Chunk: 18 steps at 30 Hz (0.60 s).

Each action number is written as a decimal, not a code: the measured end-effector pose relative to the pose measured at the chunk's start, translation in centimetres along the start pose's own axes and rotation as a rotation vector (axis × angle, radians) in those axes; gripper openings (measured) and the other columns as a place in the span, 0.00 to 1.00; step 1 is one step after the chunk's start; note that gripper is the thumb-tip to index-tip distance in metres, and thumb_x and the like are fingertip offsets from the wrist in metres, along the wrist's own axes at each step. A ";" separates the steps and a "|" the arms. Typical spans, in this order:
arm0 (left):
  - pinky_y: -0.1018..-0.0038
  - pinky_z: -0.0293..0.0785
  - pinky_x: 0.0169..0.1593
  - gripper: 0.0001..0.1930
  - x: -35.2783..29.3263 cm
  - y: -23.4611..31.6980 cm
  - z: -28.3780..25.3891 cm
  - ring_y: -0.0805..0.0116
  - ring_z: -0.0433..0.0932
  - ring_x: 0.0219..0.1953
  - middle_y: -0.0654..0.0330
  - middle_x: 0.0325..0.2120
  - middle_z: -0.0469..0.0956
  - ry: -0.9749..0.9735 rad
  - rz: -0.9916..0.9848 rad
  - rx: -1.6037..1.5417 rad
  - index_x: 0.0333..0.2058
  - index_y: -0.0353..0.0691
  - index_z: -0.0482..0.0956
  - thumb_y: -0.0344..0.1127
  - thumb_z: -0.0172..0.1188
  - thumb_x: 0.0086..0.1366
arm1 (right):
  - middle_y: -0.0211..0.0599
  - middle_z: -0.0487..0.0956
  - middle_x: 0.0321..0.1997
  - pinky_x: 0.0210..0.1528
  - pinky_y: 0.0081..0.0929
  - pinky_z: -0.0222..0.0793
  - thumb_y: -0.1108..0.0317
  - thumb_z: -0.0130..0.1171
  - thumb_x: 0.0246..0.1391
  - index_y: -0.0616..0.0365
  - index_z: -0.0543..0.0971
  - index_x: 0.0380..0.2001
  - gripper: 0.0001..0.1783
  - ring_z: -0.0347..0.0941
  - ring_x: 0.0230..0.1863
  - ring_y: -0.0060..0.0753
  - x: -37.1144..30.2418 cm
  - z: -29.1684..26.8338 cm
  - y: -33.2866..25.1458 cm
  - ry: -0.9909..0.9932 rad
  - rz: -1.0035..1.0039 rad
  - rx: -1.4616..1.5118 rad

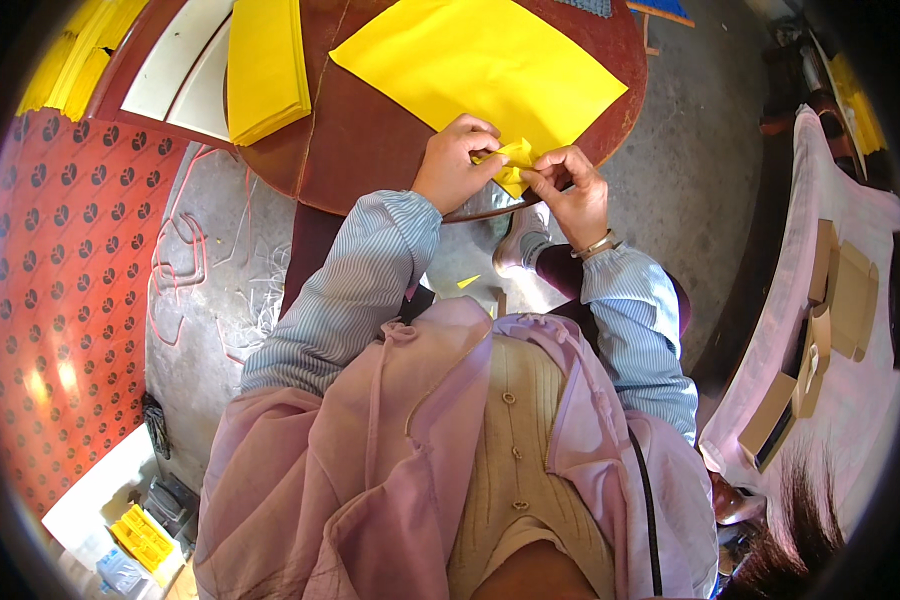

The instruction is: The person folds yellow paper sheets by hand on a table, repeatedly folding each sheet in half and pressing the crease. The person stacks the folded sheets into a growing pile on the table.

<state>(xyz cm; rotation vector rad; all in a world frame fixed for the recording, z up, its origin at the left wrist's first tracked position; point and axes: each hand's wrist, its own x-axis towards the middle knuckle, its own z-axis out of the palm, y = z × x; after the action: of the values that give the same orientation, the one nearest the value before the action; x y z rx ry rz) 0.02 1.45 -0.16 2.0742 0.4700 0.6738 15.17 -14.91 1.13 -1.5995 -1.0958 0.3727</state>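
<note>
A large yellow sheet (480,65) lies flat across the round brown table (355,150). Its near corner (515,165) is bunched and folded up at the table's edge, between my two hands. My left hand (458,160) pinches this corner from the left, thumb and fingers together. From the right, my right hand (573,192) grips the same corner between thumb and forefinger, its other fingers curled. Whether the sheet is paper or cloth I cannot tell. A neat stack of yellow sheets (267,70) rests on the table to the left.
A red patterned board (75,280) stands on the left. Looped pinkish cords (185,262) and a small yellow scrap (468,282) lie on the concrete floor. At right, a pink cloth (820,230) carries open cardboard boxes (852,300). A yellow crate (142,537) sits at lower left.
</note>
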 end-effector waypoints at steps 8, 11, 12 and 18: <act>0.72 0.82 0.50 0.10 0.1 -0.5 0.0 0.62 0.86 0.45 0.55 0.47 0.83 -0.002 -0.044 -0.105 0.40 0.32 0.86 0.34 0.71 0.65 | 0.31 0.81 0.33 0.34 0.20 0.75 0.76 0.75 0.55 0.62 0.88 0.39 0.09 0.78 0.30 0.21 0.0 -0.4 -0.3 -0.071 -0.080 -0.065; 0.70 0.83 0.49 0.09 0.2 -0.3 -0.2 0.60 0.86 0.44 0.54 0.45 0.83 0.002 -0.016 -0.069 0.38 0.34 0.87 0.33 0.71 0.62 | 0.31 0.82 0.33 0.34 0.20 0.75 0.75 0.75 0.55 0.62 0.88 0.36 0.06 0.78 0.30 0.20 0.0 -0.4 -0.2 -0.055 -0.018 -0.020; 0.69 0.83 0.48 0.08 0.2 -0.2 -0.3 0.59 0.86 0.43 0.54 0.44 0.83 0.005 -0.005 -0.050 0.36 0.34 0.87 0.32 0.72 0.61 | 0.30 0.82 0.33 0.34 0.20 0.74 0.75 0.75 0.55 0.62 0.88 0.36 0.06 0.78 0.30 0.20 0.1 -0.4 -0.1 -0.049 -0.003 -0.010; 0.69 0.81 0.52 0.11 -0.1 0.3 -1.2 0.60 0.85 0.48 0.56 0.48 0.82 -0.105 0.009 -0.092 0.41 0.36 0.87 0.33 0.71 0.61 | 0.29 0.82 0.33 0.34 0.18 0.73 0.74 0.75 0.55 0.62 0.87 0.37 0.07 0.77 0.31 0.17 0.1 -0.1 0.1 -0.015 0.039 0.022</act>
<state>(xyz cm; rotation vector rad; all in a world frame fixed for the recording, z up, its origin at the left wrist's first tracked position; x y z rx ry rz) -0.76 1.99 0.58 2.0144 0.3630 0.5776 15.36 -14.93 1.10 -1.6027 -1.0698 0.4226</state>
